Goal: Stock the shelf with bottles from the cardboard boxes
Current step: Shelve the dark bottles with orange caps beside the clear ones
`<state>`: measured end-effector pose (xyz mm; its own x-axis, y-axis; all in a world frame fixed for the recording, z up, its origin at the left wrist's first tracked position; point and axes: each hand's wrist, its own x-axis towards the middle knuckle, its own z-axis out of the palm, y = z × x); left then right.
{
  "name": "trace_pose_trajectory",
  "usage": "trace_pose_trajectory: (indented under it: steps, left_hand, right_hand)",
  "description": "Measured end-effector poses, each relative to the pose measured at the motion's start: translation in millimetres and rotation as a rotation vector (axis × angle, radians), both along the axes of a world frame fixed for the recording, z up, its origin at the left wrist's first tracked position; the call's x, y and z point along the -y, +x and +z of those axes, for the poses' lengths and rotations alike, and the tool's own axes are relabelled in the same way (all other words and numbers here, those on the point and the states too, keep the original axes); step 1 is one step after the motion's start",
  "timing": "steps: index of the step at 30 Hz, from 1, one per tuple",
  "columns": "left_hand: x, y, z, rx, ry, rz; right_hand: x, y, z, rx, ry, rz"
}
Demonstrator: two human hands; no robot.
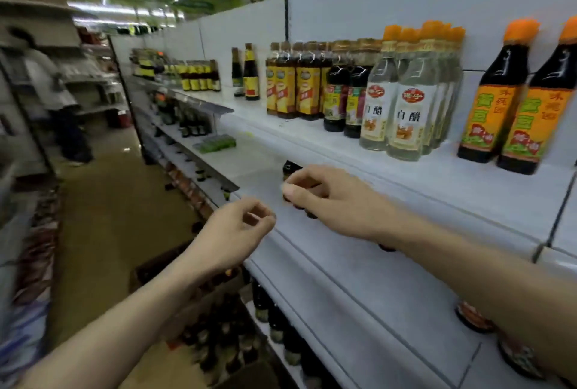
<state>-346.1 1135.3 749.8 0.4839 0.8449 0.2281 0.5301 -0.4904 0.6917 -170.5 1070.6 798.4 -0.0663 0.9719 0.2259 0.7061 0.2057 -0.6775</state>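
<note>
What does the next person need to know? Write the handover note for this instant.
Right hand: fingers closed around a dark bottle on the middle shelf.
Left hand: empty, fingers loosely curled, beside the shelf edge.
Done: the top shelf carries rows of sauce and white vinegar bottles.
Left: the open cardboard box on the floor holds many dark bottles; the middle shelf is mostly bare. Release this bottle, then fetch more.

Bare shelf (pixel 249 154) left of dark bottle (pixel 292 170).
</note>
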Motion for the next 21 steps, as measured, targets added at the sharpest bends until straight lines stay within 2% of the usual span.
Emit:
trace_pose_trajectory:
  steps: [5, 12, 21]
  left_hand:
    - [-39, -103, -20, -0.129, -0.036, 0.048]
    - [-118, -238, -56, -0.122, -0.03, 0.162]
    - [-236, -296, -85, -0.072, -0.078, 0.199]
  right_hand:
    - [-59, -82, -21, -0.001, -0.097, 0.106]
    - [-152, -190, -67, -0.086, -0.191, 0.132]
    - [-276, -258, -92, -0.083, -0.218, 0.15]
